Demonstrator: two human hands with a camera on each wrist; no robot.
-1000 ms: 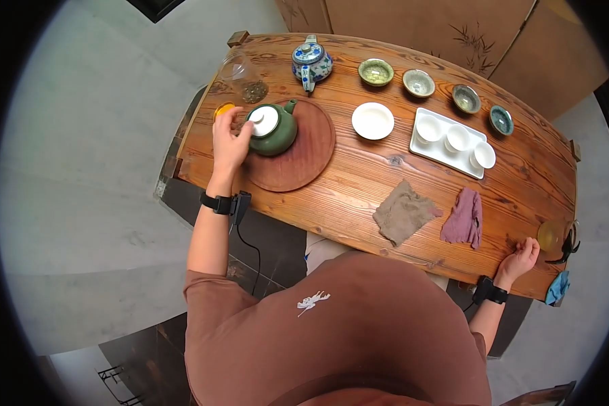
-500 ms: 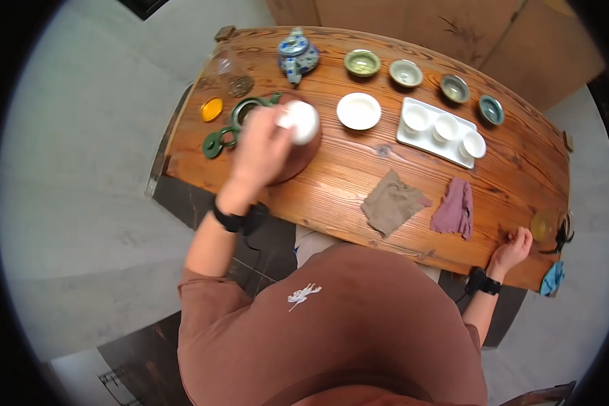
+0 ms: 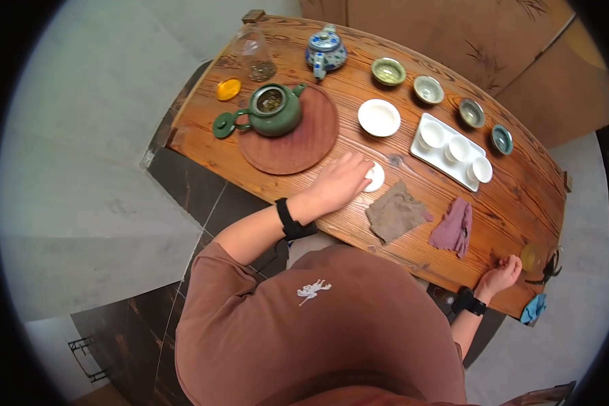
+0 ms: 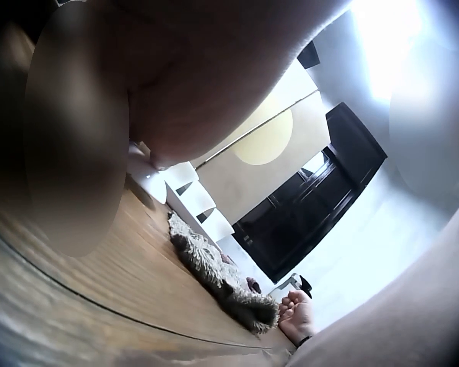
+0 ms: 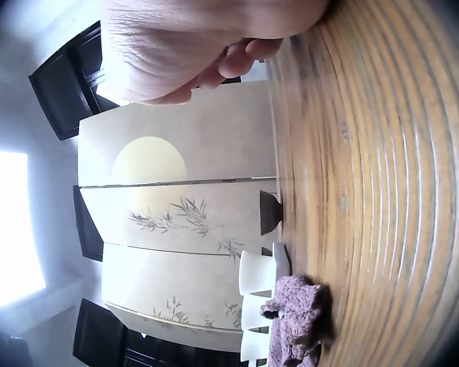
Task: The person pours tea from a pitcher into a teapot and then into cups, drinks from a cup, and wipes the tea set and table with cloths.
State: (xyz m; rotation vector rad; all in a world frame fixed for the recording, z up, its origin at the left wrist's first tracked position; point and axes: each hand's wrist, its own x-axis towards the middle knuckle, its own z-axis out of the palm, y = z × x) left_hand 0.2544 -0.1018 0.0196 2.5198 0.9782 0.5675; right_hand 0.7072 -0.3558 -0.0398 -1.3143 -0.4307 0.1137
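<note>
My left hand is low over the table, its fingertips pinching a round white lid. In the left wrist view the white lid shows at the fingertips, close over the wood. Uncovered, the green teapot stands on a round wooden board, with tea leaves visible inside its mouth. Beside its handle lies a small green lid. My right hand rests at the table's right front edge, fingers loosely curled around nothing.
Near the left hand lie a brown cloth and a purple cloth. Behind are a white bowl, a white tray of cups, several small bowls, a blue-and-white teapot, a glass jar and an orange lid.
My left hand has lifted the white lid off the green teapot and carried it right, down to beside the brown cloth. The teapot's mouth is now uncovered. My right hand stays put.
</note>
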